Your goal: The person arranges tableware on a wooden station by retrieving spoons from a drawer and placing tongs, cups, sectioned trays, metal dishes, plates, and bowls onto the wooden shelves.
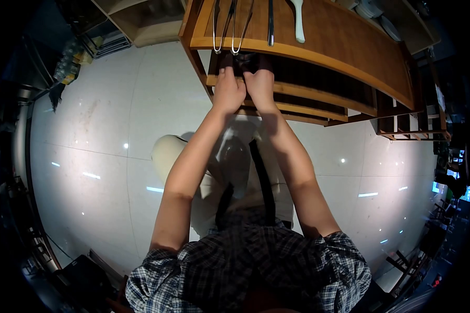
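Note:
Both of my arms stretch forward into the gap under the top of a wooden shelf unit (324, 48). My left hand (228, 89) is at the left end of this gap, its fingers curled in the shadow. Close beside it, my right hand (260, 86) is closed too, with its fingertips hidden. Between the hands a dark thing shows dimly, and I cannot make out its kind. On the unit's top, above my hands, lie metal tongs (218, 39), a dark slim utensil (271, 23) and a pale-handled utensil (298, 21).
Lower wooden slats (318, 107) run below the gap. White plates (368, 9) are stacked at the far right. A small wooden rack (410, 128) stands right of the unit. Pale tiled floor (104, 130) spreads around my bent knees. A light-wood cabinet (151, 26) stands at the back left.

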{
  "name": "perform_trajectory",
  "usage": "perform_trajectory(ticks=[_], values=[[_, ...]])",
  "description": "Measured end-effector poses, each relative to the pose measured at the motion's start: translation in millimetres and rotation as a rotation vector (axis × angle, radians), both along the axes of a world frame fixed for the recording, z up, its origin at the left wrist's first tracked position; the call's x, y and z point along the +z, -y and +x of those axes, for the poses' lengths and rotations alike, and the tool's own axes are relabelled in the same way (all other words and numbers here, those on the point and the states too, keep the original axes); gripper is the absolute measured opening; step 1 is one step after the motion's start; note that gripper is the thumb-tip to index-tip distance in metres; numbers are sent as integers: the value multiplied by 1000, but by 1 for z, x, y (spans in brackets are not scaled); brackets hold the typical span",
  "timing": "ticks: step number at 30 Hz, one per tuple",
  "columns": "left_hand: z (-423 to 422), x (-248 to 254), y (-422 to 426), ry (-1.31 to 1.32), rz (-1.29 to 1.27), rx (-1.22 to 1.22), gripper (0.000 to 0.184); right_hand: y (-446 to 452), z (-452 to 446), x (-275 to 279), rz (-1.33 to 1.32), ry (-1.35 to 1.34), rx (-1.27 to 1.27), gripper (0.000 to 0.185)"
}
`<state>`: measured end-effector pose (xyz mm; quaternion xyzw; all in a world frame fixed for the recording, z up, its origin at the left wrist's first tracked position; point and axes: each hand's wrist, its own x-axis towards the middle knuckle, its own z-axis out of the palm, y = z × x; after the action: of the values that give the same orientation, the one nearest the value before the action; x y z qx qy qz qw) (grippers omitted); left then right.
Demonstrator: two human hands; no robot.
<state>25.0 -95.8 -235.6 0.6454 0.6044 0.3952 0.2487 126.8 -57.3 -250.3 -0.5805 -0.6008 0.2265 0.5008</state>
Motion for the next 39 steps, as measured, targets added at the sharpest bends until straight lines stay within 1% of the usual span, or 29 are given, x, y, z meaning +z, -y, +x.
perform_trajectory(ticks=[2, 4, 7, 9, 10, 11, 12, 13, 14, 15, 16, 17, 18, 19, 20, 22, 24, 26, 28, 29, 31, 32, 33, 34, 35, 36, 37, 38, 39], values=[[0, -4, -9, -50, -4, -3, 62, -5, -2, 7, 10, -18, 19, 36], [1, -6, -13, -37, 134, 36, 50, -6, -2, 12, 20, -34, 37, 34], [0, 1, -10, -56, 88, 52, 44, 0, -1, 15, 11, -44, 73, 33], [-3, 10, 0, -100, 111, 75, 41, 13, -3, 15, 96, 49, -32, 26], [-5, 13, 6, -147, 130, 99, 37, 21, -3, 16, 91, 53, -33, 26], [-8, 10, 10, -99, 363, 152, 28, 31, -5, 20, 189, 47, -75, 23], [-11, 9, 18, -94, 353, 157, 28, 42, -7, 25, 286, 40, -114, 20], [-18, 13, 27, -62, 296, 66, 22, 51, -12, 32, 372, -26, -77, 14], [-26, 21, 36, -32, 237, -27, 16, 56, -14, 26, 466, -19, 1, 13], [-34, 29, 43, -10, 224, -42, 13, 73, -26, 20, 366, -161, 21, 12], [-43, 37, 49, 11, 216, -55, 11, 86, -30, 27, 264, -38, 141, 12], [-58, 35, 54, 43, 326, -41, 13, 98, -34, 38, 163, 85, 260, 12], [-77, 38, 57, 71, 444, -26, 15, 106, -41, 52, 117, 161, 340, 12], [-92, 56, 65, 160, 343, 62, 16, 112, -48, 65, 71, 240, 420, 12], [-106, 75, 76, 253, 235, 154, 17, 116, -56, 81, 68, 240, 483, 13], [-138, 110, 88, 261, 237, 247, 18, 121, -73, 120, 75, 235, 557, 14], [-169, 148, 99, 271, 209, 307, 17, 127, -88, 168, -6, 193, 666, 14], [-193, 190, 106, 287, 181, 368, 17, 132, -106, 218, -18, 153, 664, 12], [-217, 238, 110, 249, 14, 482, 18, 125, -123, 266, -36, 114, 667, 10], [-230, 259, 111, 261, -39, 477, 17, 122, -128, 286, -86, 85, 651, 12], [-255, 302, 110, 207, -45, 484, 16, 112, -141, 330, -181, 51, 625, 19], [-267, 320, 108, 164, -48, 477, 16, 103, -152, 348, -179, 41, 633, 19], [-281, 333, 105, 172, -46, 468, 12, 91, -163, 363, -148, 36, 557, 21], [-293, 351, 100, 172, -47, 475, 12, 80, -170, 377, -120, 36, 482, 23], [-304, 370, 92, 98, -85, 459, 11, 70, -180, 399, -160, 26, 456, 24], [-315, 387, 82, 22, -125, 437, 11, 60, -188, 409, -167, 23, 459, 24], [-322, 399, 72, 60, -155, 435, 12, 52, -194, 414, -178, -2, 437, 23], [-329, 408, 60, 35, -158, 410, 12, 41, -201, 417, -187, -27, 412, 22], [-333, 416, 46, 48, -152, 391, 12, 33, -208, 421, -119, -39, 388, 21]])
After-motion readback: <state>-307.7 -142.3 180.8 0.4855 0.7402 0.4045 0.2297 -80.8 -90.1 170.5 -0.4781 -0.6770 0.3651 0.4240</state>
